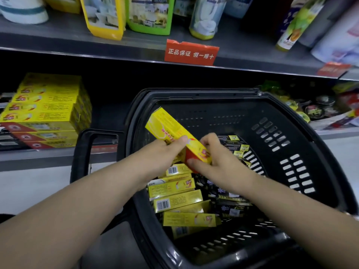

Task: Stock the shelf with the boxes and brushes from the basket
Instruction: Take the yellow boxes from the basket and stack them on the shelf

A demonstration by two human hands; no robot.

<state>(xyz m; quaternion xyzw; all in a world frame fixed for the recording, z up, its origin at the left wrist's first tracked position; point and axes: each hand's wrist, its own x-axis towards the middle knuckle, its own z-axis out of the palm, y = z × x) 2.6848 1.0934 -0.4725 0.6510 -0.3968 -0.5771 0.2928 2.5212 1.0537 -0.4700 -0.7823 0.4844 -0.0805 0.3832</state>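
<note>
The left hand point(165, 152) and right hand point(219, 160) are holding one yellow box point(167, 127) tilted above the black basket point(194, 94), fingers clamped on its lower half. Its upper end is pointing toward the basket's left rim. Stacked yellow boxes point(46, 105) are occupying the lower shelf point(48, 157) at left.

Both forearms are bare and are pointing forward, converging toward the centre of the view. The left forearm point(77, 200) is entering from the lower left; the right forearm point(291, 206) is entering from the lower right. The left hand point(165, 154) is gripping the box point(171, 129) at mid-length, with the left thumb point(181, 142) pressing on the upper face and the remaining fingers hidden beneath. The right hand point(219, 158) is gripping the near end of the same box, with the right thumb point(196, 165) lying along the lower edge and the right fingers point(209, 138) curling over the top. The two hands are sitting close together, just apart.
</note>
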